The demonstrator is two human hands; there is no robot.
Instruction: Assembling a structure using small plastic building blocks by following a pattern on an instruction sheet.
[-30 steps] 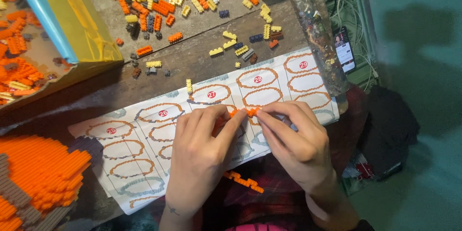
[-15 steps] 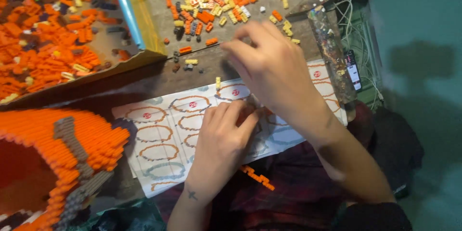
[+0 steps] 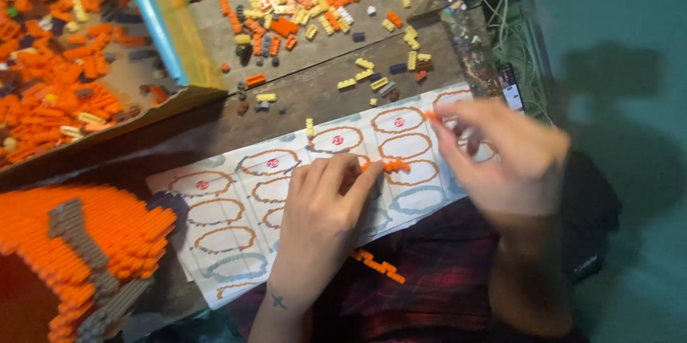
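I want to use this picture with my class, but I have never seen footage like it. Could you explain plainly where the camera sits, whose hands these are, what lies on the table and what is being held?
The camera is worn on a person's head and looks down at their own two bare hands; no machine is involved. The left hand presses a short strip of orange bricks against a printed instruction sheet of ringed diagrams. The right hand, blurred, pinches one small orange brick in its fingertips. Loose orange, yellow and dark bricks lie scattered on the wooden table. A tray of orange bricks sits far left, and a large orange brick model stands below it. Another orange strip rests on the lap.
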